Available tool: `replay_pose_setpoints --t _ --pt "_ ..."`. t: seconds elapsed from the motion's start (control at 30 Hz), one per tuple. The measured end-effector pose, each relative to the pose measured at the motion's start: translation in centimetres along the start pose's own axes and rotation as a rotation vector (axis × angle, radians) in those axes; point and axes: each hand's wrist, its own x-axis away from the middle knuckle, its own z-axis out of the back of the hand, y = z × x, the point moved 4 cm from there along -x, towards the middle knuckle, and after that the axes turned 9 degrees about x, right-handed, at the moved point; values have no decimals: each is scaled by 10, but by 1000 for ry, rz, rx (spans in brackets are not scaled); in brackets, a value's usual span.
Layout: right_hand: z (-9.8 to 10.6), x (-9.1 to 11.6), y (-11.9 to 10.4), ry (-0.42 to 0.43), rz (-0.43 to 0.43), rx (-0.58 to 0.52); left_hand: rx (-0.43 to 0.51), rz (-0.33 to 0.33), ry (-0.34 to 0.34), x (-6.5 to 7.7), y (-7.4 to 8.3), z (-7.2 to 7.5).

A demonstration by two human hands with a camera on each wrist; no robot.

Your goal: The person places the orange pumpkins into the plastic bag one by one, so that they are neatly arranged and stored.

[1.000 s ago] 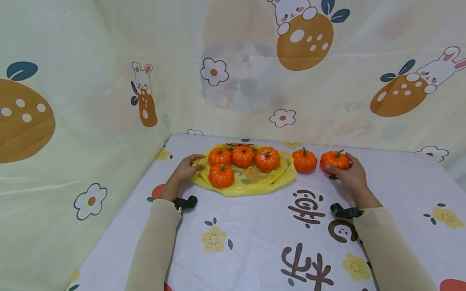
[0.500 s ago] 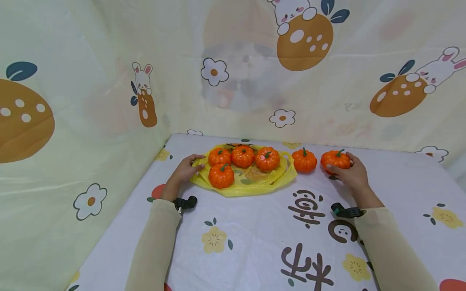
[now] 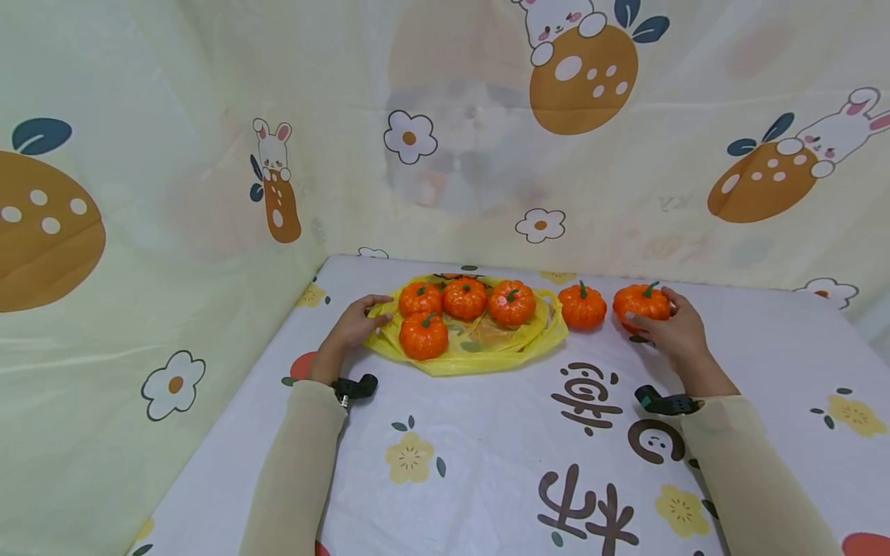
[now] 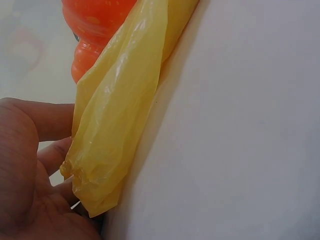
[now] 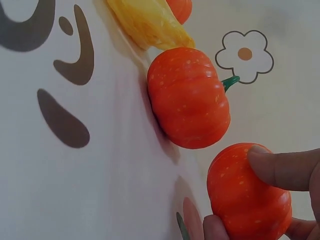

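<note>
My left hand (image 3: 356,321) holds the left edge of a yellow plastic bag (image 3: 480,361) that lies spread on the table. In the left wrist view the fingers (image 4: 54,120) curl at the crumpled bag end (image 4: 107,165). Several small orange pumpkins with green stems, such as the front one (image 3: 422,337), sit on the bag. Another pumpkin (image 3: 582,307) stands just right of the bag. To its right, my right hand (image 3: 676,328) grips a pumpkin (image 5: 245,195) between thumb and fingers, its stem up. Whether that pumpkin touches the table is hard to tell.
A white printed cloth (image 3: 473,448) covers the table, with flowers and dark lettering. Patterned curtain walls (image 3: 459,193) rise behind the table and along its left side. A black wrist camera (image 3: 356,388) is strapped to each wrist.
My right hand and its pumpkin have shifted very slightly to the right and up. The left hand, the bag and the other pumpkins stay where they were.
</note>
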Motion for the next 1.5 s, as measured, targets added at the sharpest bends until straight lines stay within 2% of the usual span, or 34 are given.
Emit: replay_pose_setpoints --t 0.1,0.33,0.43,0.63,0.77,0.93,1.17,1.5 --pt "-3 -16 11 5 17 -15 7 7 0 -1 0 0" --pt "-3 -30 16 -7 52 -37 17 14 4 1 2 0" --pt "-2 -20 7 -13 72 -38 14 15 7 2 2 0" --pt "4 29 -32 -19 77 -21 1 3 7 2 2 0" --pt "5 50 -50 -18 113 -2 14 -14 -1 0 0 1" --pt "3 59 -57 -37 161 -8 38 -12 -8 -1 -1 0" --pt "-4 64 -65 -43 180 -25 19 4 -1 -1 -2 2" --pt "-10 76 -75 -43 247 -2 26 -15 -7 -4 -4 1"
